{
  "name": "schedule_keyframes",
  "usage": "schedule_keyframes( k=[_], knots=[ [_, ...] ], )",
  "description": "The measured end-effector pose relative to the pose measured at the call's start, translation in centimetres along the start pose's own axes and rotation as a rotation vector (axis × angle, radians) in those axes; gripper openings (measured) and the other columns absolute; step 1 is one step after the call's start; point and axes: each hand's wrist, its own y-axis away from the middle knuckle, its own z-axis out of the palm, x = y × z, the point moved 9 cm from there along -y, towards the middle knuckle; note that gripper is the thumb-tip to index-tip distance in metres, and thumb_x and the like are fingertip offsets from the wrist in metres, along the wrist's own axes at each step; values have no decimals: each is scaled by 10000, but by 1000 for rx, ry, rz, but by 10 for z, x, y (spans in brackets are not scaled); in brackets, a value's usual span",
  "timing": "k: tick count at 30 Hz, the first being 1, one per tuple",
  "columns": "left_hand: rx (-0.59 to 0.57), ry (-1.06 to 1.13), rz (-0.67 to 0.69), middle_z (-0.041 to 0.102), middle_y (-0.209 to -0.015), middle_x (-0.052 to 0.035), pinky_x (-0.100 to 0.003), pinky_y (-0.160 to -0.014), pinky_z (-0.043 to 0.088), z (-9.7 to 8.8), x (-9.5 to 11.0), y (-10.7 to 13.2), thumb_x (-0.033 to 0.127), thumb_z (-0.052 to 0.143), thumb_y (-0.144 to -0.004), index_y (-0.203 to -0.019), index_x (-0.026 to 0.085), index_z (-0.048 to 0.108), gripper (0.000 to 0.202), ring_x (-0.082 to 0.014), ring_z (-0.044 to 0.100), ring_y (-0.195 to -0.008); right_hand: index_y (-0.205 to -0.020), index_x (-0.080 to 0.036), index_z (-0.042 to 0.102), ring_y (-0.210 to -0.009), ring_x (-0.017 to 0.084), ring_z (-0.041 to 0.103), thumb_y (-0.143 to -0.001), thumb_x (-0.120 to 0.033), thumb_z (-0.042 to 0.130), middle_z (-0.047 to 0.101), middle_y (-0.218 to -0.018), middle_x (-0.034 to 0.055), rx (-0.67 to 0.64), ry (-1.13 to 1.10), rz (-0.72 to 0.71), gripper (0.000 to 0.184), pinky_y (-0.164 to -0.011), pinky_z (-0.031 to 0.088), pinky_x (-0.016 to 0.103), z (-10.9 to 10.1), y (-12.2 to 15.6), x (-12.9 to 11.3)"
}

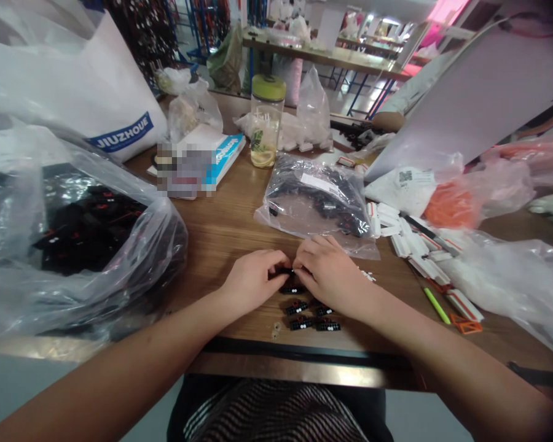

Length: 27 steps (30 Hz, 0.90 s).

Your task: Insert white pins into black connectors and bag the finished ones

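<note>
My left hand and my right hand meet over the wooden table, fingers curled together around a small black plastic part held between them. Just below the hands lie several small black connector pieces with red and white marks, set in short rows near the table's front edge. A tiny white bit lies right of my right hand.
A clear bag of black parts lies behind the hands. A large bag of black parts fills the left. White pieces, a green pen, an orange piece, an orange bag and a drink jar stand around.
</note>
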Motion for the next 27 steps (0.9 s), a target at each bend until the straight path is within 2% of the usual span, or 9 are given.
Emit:
schedule_keyframes(
  k=[4, 11, 17, 23, 27],
  knots=[
    [0, 0, -3, 640, -815, 13, -281, -655, 416, 0, 1, 0, 191, 667, -828, -924, 226, 665, 102, -162, 573, -738, -839, -146, 675, -869, 225, 492, -931, -175, 527, 639, -875, 82, -25, 105, -39, 177, -799, 309, 368, 1, -2, -4],
    [7, -42, -6, 635, -805, 10, -284, -640, 404, -2, 2, 0, 173, 657, -811, -796, 201, 597, 68, -168, 572, -728, -815, -126, 691, -858, 230, 480, -885, -133, 597, 638, -870, 101, -89, 288, -170, 117, -781, 297, 362, 2, -8, -23],
    [23, -52, 9, 624, -770, 5, -285, -616, 382, -3, 3, -1, 147, 643, -793, -755, 191, 568, 95, -167, 558, -688, -848, -145, 718, -882, 232, 491, -872, -122, 617, 661, -875, 108, -77, 351, -230, 106, -799, 308, 356, 3, -13, -37],
    [17, 14, -13, 646, -776, 10, -277, -620, 380, -2, 0, -1, 181, 657, -804, -809, 201, 634, 31, -161, 565, -699, -815, -140, 711, -837, 204, 522, -879, -104, 586, 667, -829, 86, -120, 176, -201, 145, -791, 342, 360, 5, -9, -23],
    [2, 37, -39, 657, -781, 18, -269, -600, 365, 0, -3, -1, 223, 673, -819, -892, 226, 677, 73, -153, 560, -688, -946, -150, 719, -846, 186, 554, -944, -131, 488, 683, -865, 65, -75, -33, -180, 232, -816, 383, 351, -2, 2, -9]
  ],
)
